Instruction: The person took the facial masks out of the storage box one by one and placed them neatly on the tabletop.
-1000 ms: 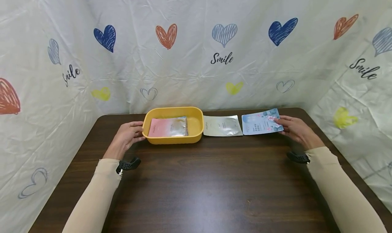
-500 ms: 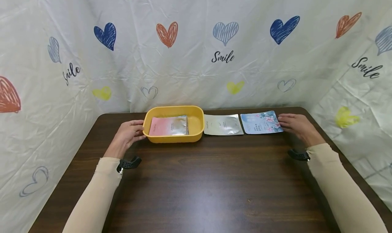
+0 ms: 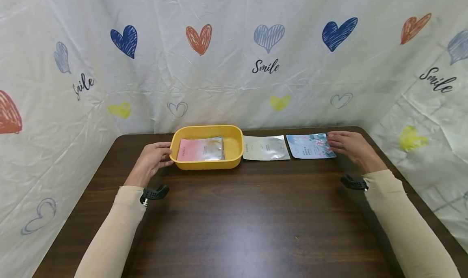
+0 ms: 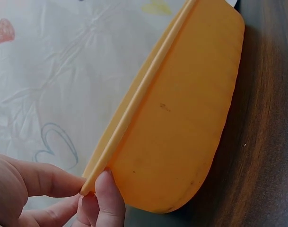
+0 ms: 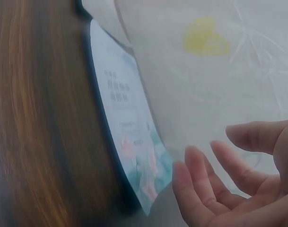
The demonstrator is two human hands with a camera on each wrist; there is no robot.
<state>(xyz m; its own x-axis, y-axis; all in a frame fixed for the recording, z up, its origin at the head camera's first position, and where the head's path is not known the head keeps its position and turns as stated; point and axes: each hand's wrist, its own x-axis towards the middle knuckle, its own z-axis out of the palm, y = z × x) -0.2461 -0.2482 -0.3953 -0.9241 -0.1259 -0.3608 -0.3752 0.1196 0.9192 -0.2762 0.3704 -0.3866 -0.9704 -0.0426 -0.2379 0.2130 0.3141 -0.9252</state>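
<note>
My left hand (image 3: 152, 160) pinches the left end of a yellow plastic basket (image 3: 204, 166) by its rim, as the left wrist view shows close up. In the basket lies a pink-and-silver sheet mask packet (image 3: 199, 150), with the blue edge of another just showing under it. Right of the basket a pale silver sheet mask packet (image 3: 266, 148) lies flat on the table. Beside that lies a blue floral sheet mask packet (image 3: 308, 146). My right hand (image 3: 352, 146) hovers at its right end, fingers loosely bent and apart, holding nothing in the right wrist view (image 5: 233, 179).
The dark wooden table (image 3: 248, 221) ends at the back against a white curtain (image 3: 226, 83) printed with hearts. The basket and packets stand in a row along that back edge. Curtain also borders both sides.
My right hand has let go of the blue floral sheet mask packet, which now lies flat, and then drifted slightly left and away from the table edge. The left hand stays on the basket.
</note>
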